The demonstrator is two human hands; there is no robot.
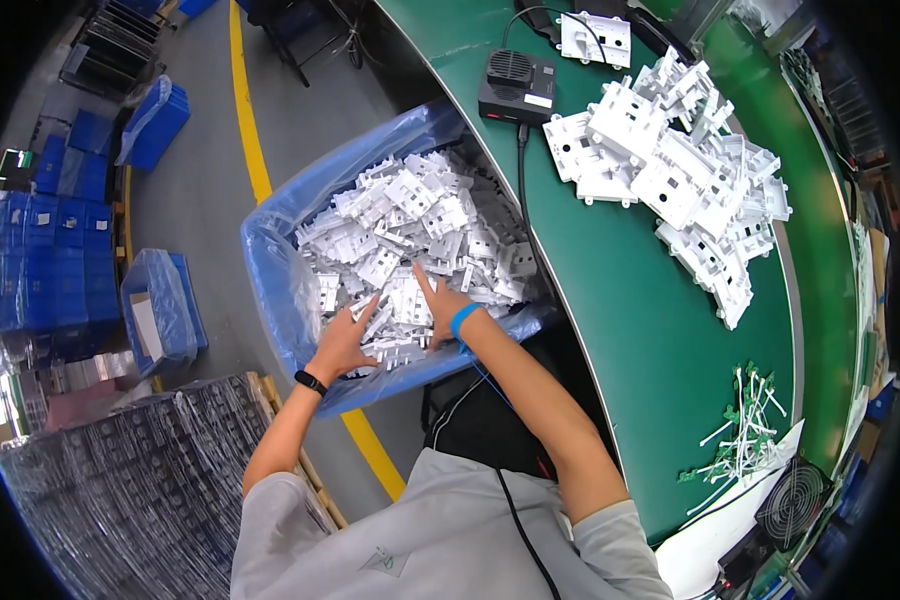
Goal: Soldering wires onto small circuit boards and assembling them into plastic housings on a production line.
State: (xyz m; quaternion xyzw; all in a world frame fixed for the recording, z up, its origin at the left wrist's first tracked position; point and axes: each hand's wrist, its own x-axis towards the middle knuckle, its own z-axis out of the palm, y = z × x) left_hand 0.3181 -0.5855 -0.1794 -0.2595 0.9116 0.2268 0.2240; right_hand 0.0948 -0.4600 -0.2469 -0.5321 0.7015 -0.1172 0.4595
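The white moulded plastic housings (410,198) lie jumbled in the lined blue bin (268,262), mostly beyond your fingertips, with a few pieces between your two hands. Your left hand (344,340) is at the near side of the heap, thumb and fingers spread apart. Your right hand (447,306) faces it from the other side, also spread, its index finger stretched forward over the pieces; you cannot tell from this view how firmly either hand touches them. A black wristband (311,382) sits on your left wrist, a blue strap (463,318) on your right.

To the right of your right hand runs the green workbench (650,370). On it, ahead and to the right of that hand, are a heap of similar housings (675,185) and a black box with a ribbed top (516,88); nearer your body lies a bundle of white-and-green cables (745,440). Left of your left hand, a yellow floor line (251,140) passes behind the bin.
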